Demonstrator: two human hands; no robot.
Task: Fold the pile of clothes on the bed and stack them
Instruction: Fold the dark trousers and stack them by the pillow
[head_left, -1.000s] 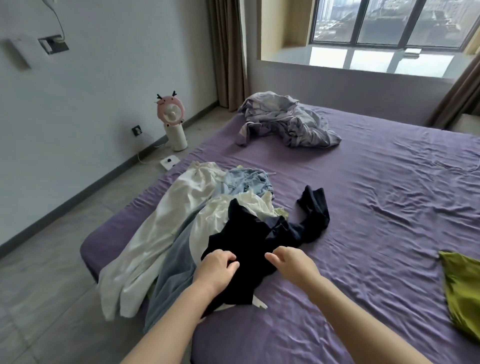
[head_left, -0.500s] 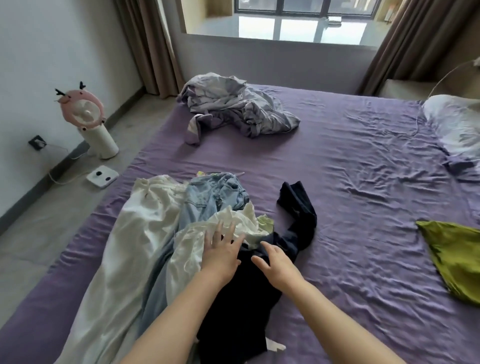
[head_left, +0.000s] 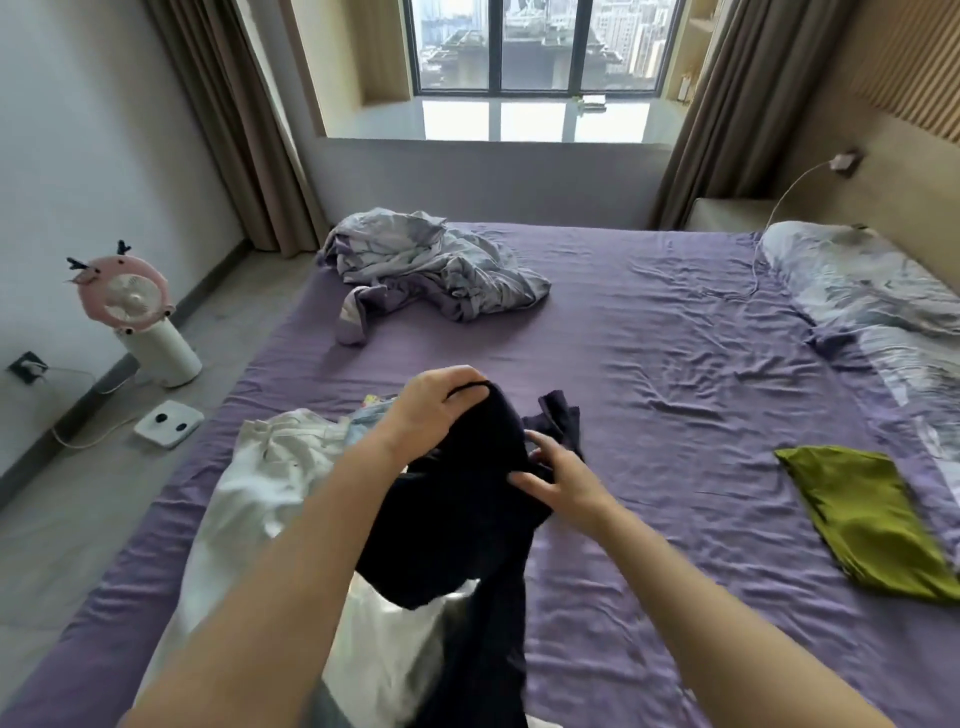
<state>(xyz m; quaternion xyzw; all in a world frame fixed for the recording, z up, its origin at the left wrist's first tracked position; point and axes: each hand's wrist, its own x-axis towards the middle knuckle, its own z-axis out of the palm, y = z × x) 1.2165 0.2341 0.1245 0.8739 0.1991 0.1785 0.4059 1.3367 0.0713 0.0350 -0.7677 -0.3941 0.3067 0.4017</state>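
Dark garment (head_left: 467, 499) matt soft cloth; purple bedsheet (head_left: 649, 415) wrinkled fabric; green garment (head_left: 862, 519) satiny sheen

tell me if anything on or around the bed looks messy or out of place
A crumpled grey-lilac duvet lies bunched at the far left corner of the bed, not spread. A white garment from the pile droops over the left edge. On the floor, a white scale sits with a cord trailing beside it.

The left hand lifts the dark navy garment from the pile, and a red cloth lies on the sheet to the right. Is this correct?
Not fully. The head view shows the left hand lifting the dark navy garment, but the cloth to the right is olive green, not red.
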